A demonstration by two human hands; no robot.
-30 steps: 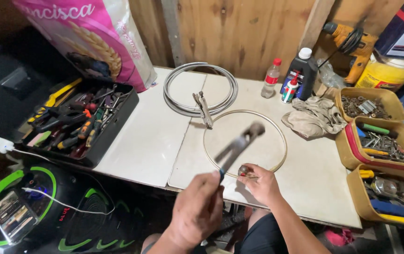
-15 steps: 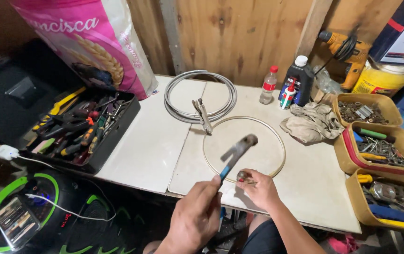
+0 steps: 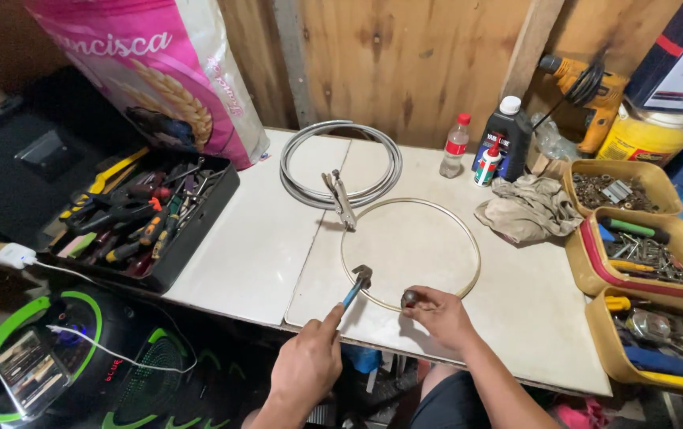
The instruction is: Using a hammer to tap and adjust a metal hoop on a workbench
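Now the blue-handled hammer [image 3: 355, 286], which half a second ago was raised above the ring with its head in the air, has come down: its steel head sits on the near-left arc of the thin metal ring [image 3: 410, 254], at the front edge of the white worktop [image 3: 262, 238]. That reads as a blow landed on the ring.

Going left to right: the open black tool case [image 3: 139, 218] full of pliers and screwdrivers overhangs the worktop's left edge. Next, the left hand [image 3: 305, 365] has its fingers wrapped tight around the hammer handle, just off the front edge. Behind it, toward the back edge, lies a coil of grey cable [image 3: 341, 163] with silver locking pliers [image 3: 341, 199] clamped where coil and ring meet. The right hand [image 3: 441, 314] rests on the ring's near arc, fingertips pinched on a small dark round piece [image 3: 410, 299] there, close beside the hammer head.

Room is open inside the ring and on the bare panel left of it. Right of the ring, a crumpled beige rag [image 3: 528, 208] and three yellow trays of hardware [image 3: 635, 238] crowd the right edge, and bottles line the back edge.
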